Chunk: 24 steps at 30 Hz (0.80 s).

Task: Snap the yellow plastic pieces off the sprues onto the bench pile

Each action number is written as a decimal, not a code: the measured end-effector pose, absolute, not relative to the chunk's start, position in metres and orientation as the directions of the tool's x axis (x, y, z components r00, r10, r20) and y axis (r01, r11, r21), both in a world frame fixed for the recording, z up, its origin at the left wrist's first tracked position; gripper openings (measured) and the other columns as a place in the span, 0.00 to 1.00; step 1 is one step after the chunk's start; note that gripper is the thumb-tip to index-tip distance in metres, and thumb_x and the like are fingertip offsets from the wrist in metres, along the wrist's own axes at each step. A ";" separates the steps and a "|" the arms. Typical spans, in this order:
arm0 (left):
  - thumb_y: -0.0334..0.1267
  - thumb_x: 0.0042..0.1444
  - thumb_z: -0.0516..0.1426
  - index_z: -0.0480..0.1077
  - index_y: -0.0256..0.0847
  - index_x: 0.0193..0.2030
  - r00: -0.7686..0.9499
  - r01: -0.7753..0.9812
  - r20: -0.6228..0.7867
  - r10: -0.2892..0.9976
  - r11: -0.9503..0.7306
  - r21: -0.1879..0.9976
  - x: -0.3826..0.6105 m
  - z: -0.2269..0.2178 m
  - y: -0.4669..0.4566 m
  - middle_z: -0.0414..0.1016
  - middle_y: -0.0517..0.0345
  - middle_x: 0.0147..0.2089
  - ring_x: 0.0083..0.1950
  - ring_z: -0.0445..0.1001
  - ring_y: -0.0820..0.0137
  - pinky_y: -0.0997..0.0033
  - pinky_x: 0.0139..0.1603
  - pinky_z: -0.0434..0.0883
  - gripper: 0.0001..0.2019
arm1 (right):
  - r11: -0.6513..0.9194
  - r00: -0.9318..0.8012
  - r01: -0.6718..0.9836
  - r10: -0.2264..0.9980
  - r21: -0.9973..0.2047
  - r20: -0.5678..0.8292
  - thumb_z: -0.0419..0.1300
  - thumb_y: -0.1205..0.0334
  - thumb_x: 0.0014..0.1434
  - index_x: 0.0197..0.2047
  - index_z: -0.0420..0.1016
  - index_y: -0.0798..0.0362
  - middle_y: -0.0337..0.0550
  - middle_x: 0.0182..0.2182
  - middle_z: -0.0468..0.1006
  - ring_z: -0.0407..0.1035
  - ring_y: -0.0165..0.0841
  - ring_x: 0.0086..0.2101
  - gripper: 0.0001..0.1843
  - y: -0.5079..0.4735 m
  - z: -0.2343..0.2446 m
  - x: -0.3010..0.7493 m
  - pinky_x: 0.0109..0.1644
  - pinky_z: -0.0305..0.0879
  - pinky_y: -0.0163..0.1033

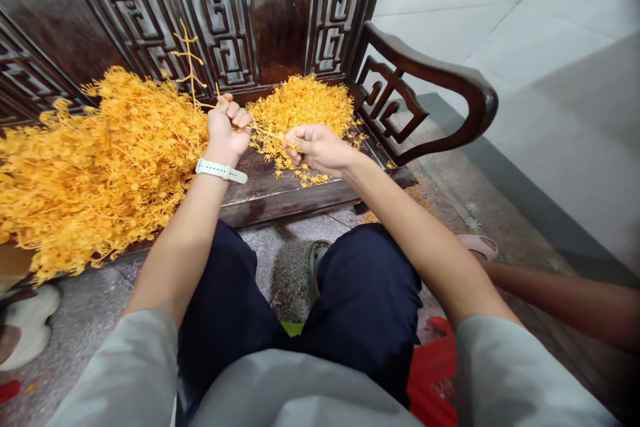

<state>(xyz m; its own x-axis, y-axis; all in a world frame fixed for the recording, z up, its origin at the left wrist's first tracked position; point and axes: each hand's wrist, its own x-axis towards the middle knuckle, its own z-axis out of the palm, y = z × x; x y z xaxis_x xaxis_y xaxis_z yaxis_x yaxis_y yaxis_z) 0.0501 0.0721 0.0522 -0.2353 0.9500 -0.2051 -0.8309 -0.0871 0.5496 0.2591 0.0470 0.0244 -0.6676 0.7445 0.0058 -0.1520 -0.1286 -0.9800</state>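
My left hand (pixel 227 128), with a pale watch strap at the wrist, is closed around a yellow plastic branch (pixel 191 67). Its bare, forked end sticks up above that fist. My right hand (pixel 320 149) pinches a yellow piece at the stem's other end; the fingertips partly hide it. To the left spreads a large heap of yellow plastic sprigs (pixel 110 167). Behind my hands is a smaller pile of loose yellow florets (pixel 307 103), some scattered toward the front of the dark wooden bench (pixel 257 177).
The bench has a carved backrest (pixel 283 20) and a curved armrest (pixel 450 90) on the right. Fallen yellow bits (pixel 425 193) lie on the floor. Another person's leg (pixel 565 297) reaches in from the right, near a red stool (pixel 433 373). A white patterned slipper (pixel 35 327) is at lower left.
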 end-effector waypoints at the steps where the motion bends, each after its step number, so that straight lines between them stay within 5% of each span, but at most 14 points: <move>1: 0.42 0.82 0.47 0.62 0.44 0.31 -0.238 -0.832 -0.205 0.949 -0.091 0.547 0.049 0.054 0.071 0.47 0.70 0.18 0.15 0.48 0.76 0.75 0.17 0.52 0.22 | -0.141 -0.720 -0.139 0.694 -0.980 0.002 0.76 0.49 0.64 0.32 0.71 0.54 0.35 0.25 0.69 0.61 0.23 0.27 0.23 0.046 0.025 0.260 0.32 0.63 0.32; 6: 0.47 0.82 0.45 0.62 0.43 0.32 -0.225 -0.853 -0.209 0.952 -0.089 0.515 0.048 0.061 0.069 0.46 0.71 0.18 0.15 0.44 0.78 0.75 0.16 0.48 0.24 | -0.217 -0.881 -0.113 0.474 -0.970 -0.004 0.75 0.49 0.66 0.36 0.71 0.54 0.32 0.24 0.65 0.59 0.22 0.26 0.21 0.039 0.027 0.257 0.33 0.61 0.32; 15: 0.44 0.81 0.47 0.62 0.45 0.33 -0.222 -0.833 -0.139 0.965 -0.114 0.541 0.037 0.054 0.088 0.48 0.70 0.18 0.16 0.44 0.75 0.70 0.19 0.46 0.20 | -0.156 -0.941 -0.179 0.315 -0.971 0.123 0.72 0.49 0.68 0.32 0.66 0.54 0.29 0.23 0.61 0.55 0.21 0.25 0.25 0.046 0.028 0.255 0.33 0.60 0.31; 20: 0.36 0.81 0.41 0.59 0.47 0.32 -0.449 -0.819 -0.149 0.881 -0.339 0.463 -0.011 0.057 0.097 0.49 0.67 0.17 0.17 0.45 0.73 0.69 0.19 0.49 0.21 | 0.076 -0.989 0.036 -0.138 -0.996 -0.047 0.67 0.42 0.71 0.37 0.79 0.59 0.38 0.26 0.75 0.65 0.25 0.26 0.25 0.033 0.029 0.263 0.32 0.63 0.32; 22: 0.37 0.83 0.41 0.59 0.46 0.32 -0.486 -0.802 -0.127 0.865 -0.383 0.459 -0.021 0.057 0.092 0.49 0.66 0.18 0.18 0.46 0.73 0.70 0.20 0.51 0.22 | 0.138 -0.995 0.072 -0.064 -0.988 -0.082 0.67 0.44 0.71 0.40 0.83 0.59 0.41 0.28 0.77 0.69 0.27 0.28 0.23 0.032 0.025 0.268 0.34 0.66 0.33; 24: 0.38 0.83 0.43 0.61 0.45 0.33 -0.452 -0.805 -0.122 0.884 -0.345 0.483 -0.017 0.057 0.086 0.52 0.66 0.19 0.19 0.50 0.75 0.72 0.22 0.55 0.22 | 0.137 -0.984 0.055 0.177 -0.989 -0.030 0.69 0.47 0.69 0.42 0.83 0.57 0.42 0.31 0.79 0.71 0.28 0.31 0.19 0.040 0.017 0.274 0.36 0.69 0.34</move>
